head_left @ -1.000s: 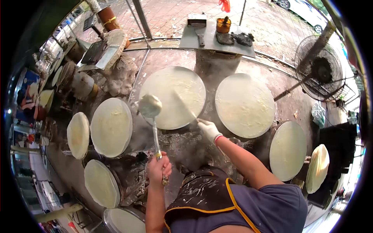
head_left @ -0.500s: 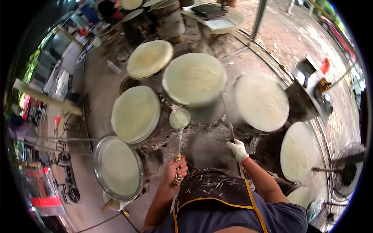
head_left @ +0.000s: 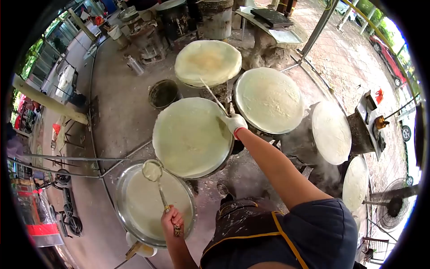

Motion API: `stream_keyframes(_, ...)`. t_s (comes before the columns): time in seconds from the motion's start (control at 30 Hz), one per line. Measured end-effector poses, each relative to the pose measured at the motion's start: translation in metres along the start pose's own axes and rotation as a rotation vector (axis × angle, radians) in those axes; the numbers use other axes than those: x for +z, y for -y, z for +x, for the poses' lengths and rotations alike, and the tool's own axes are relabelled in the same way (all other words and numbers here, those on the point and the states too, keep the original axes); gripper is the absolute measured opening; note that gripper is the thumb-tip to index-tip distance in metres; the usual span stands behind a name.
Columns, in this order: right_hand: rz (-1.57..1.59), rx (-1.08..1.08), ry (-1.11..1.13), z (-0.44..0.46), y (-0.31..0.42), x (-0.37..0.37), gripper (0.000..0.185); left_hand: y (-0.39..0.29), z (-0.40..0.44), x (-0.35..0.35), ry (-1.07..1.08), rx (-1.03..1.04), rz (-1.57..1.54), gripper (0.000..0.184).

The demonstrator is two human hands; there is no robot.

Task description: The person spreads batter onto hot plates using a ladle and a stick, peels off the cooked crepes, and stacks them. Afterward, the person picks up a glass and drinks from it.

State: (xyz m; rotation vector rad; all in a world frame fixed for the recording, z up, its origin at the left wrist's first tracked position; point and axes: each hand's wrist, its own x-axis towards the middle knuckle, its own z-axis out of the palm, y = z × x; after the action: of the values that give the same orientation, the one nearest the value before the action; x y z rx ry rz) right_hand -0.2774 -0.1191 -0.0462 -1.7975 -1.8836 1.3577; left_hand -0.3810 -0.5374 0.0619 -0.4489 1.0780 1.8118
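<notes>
Holding a ladle and a long thin tool among pale round sheets

Holds the ladle in the bare left grip, closed around its patterned handle. Carries something pale in the ladle's bowl, over the far edge of a wide metal basin containing smooth pale liquid. Grasps the thin tool in the right grip, gloved in white with a red cuff and closed on its near end. Reaches to the right edge of the nearest sheet, angling the tool's tip up and left toward a brown-patched round; impossible to tell whether touching. Wears a dark apron with yellow trim. Faces a dark bucket on the floor, beyond the nearest sheet, with steam to the right.
</notes>
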Motion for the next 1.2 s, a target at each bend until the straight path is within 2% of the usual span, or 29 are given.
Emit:
stream_keyframes(0.07, -0.204, -0.042, -0.013, -0.001, 0.007, 0.011, 0.044, -0.013, 0.002, -0.017, 0.018, 0.028, -0.112, 0.008)
stream_keyframes(0.1, -0.206, -0.058, -0.063, 0.000, 0.013, 0.017, 0.035, -0.017, 0.003, -0.023, 0.004, 0.040, -0.123, 0.008)
stream_keyframes(0.2, 0.179, -0.138, 0.000, 0.005, 0.030, 0.019, 0.028, -0.021, 0.004, -0.042, -0.015, 0.068, -0.170, 0.008)
stream_keyframes(0.27, 0.657, -0.212, 0.049, 0.003, 0.036, 0.025, 0.024, -0.022, 0.009, -0.053, 0.020, 0.064, -0.212, 0.008)
stream_keyframes(0.37, 0.799, -0.075, 0.072, -0.024, 0.042, -0.005, 0.024, -0.020, 0.020, -0.073, 0.081, 0.028, -0.279, 0.009)
stream_keyframes(0.4, 0.726, -0.037, 0.029, -0.020, 0.029, -0.010, 0.021, -0.020, 0.022, -0.064, 0.093, -0.018, -0.253, 0.008)
stream_keyframes(0.5, 0.680, 0.045, -0.006, -0.011, -0.010, -0.031, 0.024, -0.017, 0.003, -0.018, 0.073, -0.116, -0.147, 0.024)
stream_keyframes(0.57, 0.694, 0.071, -0.027, 0.008, -0.037, -0.045, 0.028, -0.005, -0.001, 0.010, 0.150, -0.088, -0.171, 0.020)
stream_keyframes(0.6, 0.702, 0.000, -0.078, 0.022, -0.052, -0.058, 0.029, 0.003, -0.005, 0.023, 0.185, -0.075, -0.185, 0.018)
stream_keyframes(0.67, 0.708, -0.139, -0.177, 0.049, -0.078, -0.099, 0.030, 0.030, -0.018, 0.064, 0.218, 0.185, 0.365, 0.013)
stream_keyframes(0.7, 0.678, -0.112, -0.217, 0.048, -0.080, -0.136, 0.029, 0.043, -0.025, 0.087, 0.234, 0.323, 0.638, 0.010)
stream_keyframes(0.8, 0.666, -0.095, -0.332, 0.056, -0.112, -0.241, 0.029, 0.074, -0.045, 0.158, 0.287, 0.458, 0.948, 0.009)
stream_keyframes(0.9, 0.472, -0.047, -0.439, 0.108, -0.174, -0.290, 0.029, 0.103, -0.049, 0.203, 0.243, 0.427, 0.915, 0.017)
stream_keyframes(1.0, 0.239, 0.099, -0.435, 0.132, -0.198, -0.314, 0.034, 0.136, -0.057, 0.243, 0.216, 0.564, 1.023, 0.029)
stream_keyframes(1.03, 0.150, 0.123, -0.458, 0.136, -0.200, -0.319, 0.034, 0.142, -0.041, 0.236, 0.023, 0.437, 0.847, 0.039)
stream_keyframes(1.07, 0.060, 0.145, -0.482, 0.140, -0.199, -0.324, 0.034, 0.147, -0.040, 0.237, 0.102, 0.465, 0.882, 0.035)
stream_keyframes(1.13, 0.091, 0.184, -0.522, 0.136, -0.188, -0.333, 0.038, 0.156, -0.045, 0.256, 0.260, 0.522, 0.947, 0.027)
stream_keyframes(1.2, 0.124, 0.231, -0.558, 0.126, -0.176, -0.337, 0.043, 0.152, -0.034, 0.280, -0.095, 0.165, 0.561, 0.013)
